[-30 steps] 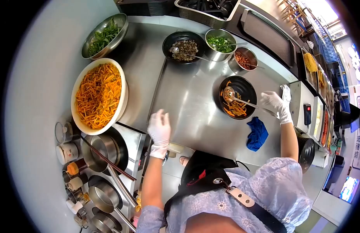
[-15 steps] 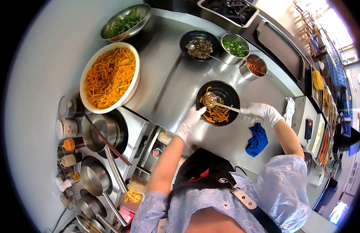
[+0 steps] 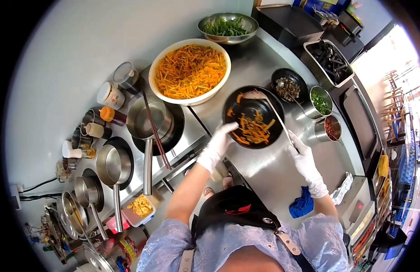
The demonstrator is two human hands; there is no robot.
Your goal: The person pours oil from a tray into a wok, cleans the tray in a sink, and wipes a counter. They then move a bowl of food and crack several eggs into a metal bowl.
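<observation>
Left hand point(image 3: 215, 147) fingers extended, tips touching near rim of black bowl point(image 3: 273, 120); right hand point(image 3: 304, 161) closed around ladle point(image 3: 273, 111) handle, scoop over bowl's far rim.

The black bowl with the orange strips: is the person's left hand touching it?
Touching. In the head view the gloved left hand has its fingertips on the near rim of the black bowl, with no gap showing between them.
</observation>
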